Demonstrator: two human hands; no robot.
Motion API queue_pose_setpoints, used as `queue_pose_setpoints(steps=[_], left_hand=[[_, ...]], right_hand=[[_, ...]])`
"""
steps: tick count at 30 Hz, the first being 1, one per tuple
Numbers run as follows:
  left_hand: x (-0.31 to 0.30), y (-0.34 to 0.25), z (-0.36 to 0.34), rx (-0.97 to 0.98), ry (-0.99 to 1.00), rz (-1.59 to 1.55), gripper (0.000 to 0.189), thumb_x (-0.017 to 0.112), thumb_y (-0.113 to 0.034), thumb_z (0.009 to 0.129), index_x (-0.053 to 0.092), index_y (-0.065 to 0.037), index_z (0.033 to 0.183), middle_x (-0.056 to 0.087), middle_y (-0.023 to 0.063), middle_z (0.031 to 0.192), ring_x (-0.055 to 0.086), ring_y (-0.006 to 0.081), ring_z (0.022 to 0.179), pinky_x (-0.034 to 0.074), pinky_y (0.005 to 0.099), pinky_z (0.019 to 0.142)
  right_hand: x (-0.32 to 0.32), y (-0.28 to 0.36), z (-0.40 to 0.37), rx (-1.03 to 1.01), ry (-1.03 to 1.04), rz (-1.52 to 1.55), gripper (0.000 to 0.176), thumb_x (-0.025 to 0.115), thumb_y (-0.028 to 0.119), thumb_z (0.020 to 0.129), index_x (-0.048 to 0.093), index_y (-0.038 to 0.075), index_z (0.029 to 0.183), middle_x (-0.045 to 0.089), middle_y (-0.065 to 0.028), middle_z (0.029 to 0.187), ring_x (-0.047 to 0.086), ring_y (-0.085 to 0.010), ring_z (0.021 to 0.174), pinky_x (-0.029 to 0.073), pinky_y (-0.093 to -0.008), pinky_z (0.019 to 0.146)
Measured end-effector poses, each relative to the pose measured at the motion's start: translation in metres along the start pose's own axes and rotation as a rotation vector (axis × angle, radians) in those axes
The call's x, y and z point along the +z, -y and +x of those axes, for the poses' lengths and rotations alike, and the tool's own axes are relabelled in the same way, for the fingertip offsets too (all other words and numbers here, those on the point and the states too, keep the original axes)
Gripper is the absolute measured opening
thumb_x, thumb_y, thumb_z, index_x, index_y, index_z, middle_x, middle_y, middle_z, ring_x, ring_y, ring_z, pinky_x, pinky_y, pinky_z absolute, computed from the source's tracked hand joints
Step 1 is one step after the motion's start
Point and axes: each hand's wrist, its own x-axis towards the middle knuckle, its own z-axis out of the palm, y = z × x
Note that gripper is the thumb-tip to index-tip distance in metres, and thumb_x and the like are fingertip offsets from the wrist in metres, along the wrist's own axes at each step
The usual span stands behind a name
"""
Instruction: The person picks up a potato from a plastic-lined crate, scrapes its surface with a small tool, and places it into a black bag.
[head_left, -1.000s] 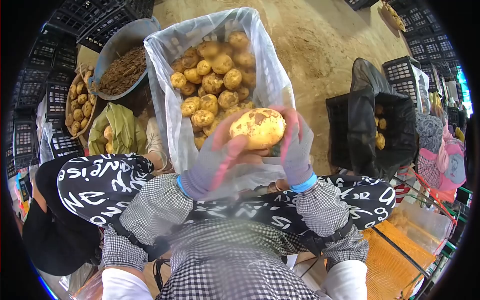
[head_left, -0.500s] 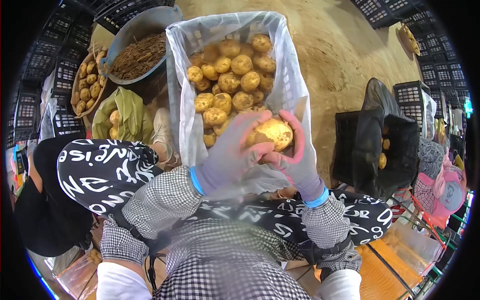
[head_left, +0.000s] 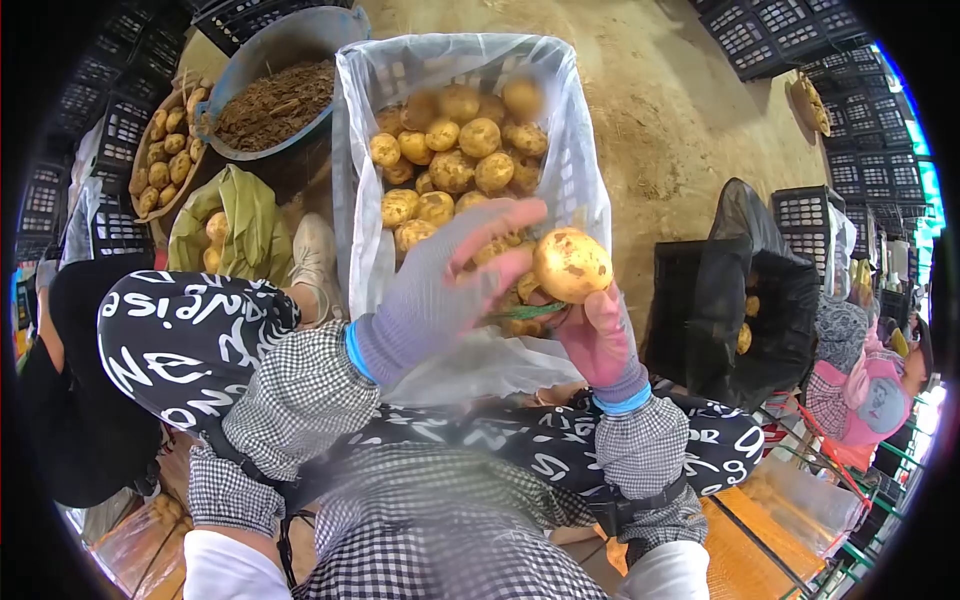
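My right hand (head_left: 597, 338), in a pink and grey glove, holds up a large yellow potato (head_left: 572, 265) with brown patches on its skin. Beside it, my gloved left hand (head_left: 455, 285) has its fingers apart and holds nothing. Both hands are above the near end of a crate (head_left: 588, 150) lined with white cloth-like sheeting. Many potatoes (head_left: 452, 170) lie in that crate, some hidden under my left hand. A thin green strip (head_left: 538, 312) shows between the hands, below the held potato; what it belongs to I cannot make out.
Left of the crate are a blue tub (head_left: 345, 45) of brown debris, a basket (head_left: 146, 205) of potatoes and an olive-green sack (head_left: 240, 215) with potatoes. On the right stands a black-lined crate (head_left: 690, 300) with a few potatoes. Another person (head_left: 858, 390) is at far right.
My left hand has come off the potato and moved left, its fingers opening. The potato now rests in my right hand alone, turned and slightly further right. The whole view has shifted a little.
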Motion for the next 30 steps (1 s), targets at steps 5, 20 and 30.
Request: queue_pose_setpoints(steps=[5,20,30], left_hand=[[0.005,-0.011,-0.003,0.258,0.051,0.403,0.055,0.079,-0.023,0.079,0.060,-0.004,0.127,0.059,0.0144,0.125,0.059,0.0298,0.116,0.047,0.0369,0.099],[0.004,0.018,-0.015,-0.074,0.035,0.021,0.060,0.080,-0.014,0.078,0.057,-0.006,0.132,0.056,0.0137,0.128,0.057,0.0234,0.119,0.046,0.0339,0.102],[0.006,0.001,-0.018,0.160,-0.060,0.401,0.063,0.085,-0.024,0.072,0.060,-0.007,0.128,0.057,0.0095,0.130,0.057,0.0273,0.119,0.047,0.0347,0.101]], right_hand=[[0.011,-0.001,0.003,0.079,0.034,-0.042,0.093,0.073,0.052,0.083,0.029,0.004,0.150,0.045,-0.0156,0.144,0.049,-0.0293,0.130,0.048,-0.0519,0.102],[0.002,0.004,0.006,-0.155,-0.145,-0.989,0.082,0.080,0.032,0.081,0.039,-0.002,0.144,0.051,-0.0136,0.136,0.051,-0.0230,0.125,0.043,-0.0366,0.105],[0.018,0.005,0.013,-0.151,-0.073,-0.531,0.109,0.083,0.052,0.073,0.029,-0.004,0.148,0.040,-0.0177,0.148,0.043,-0.0258,0.135,0.037,-0.0402,0.112]])
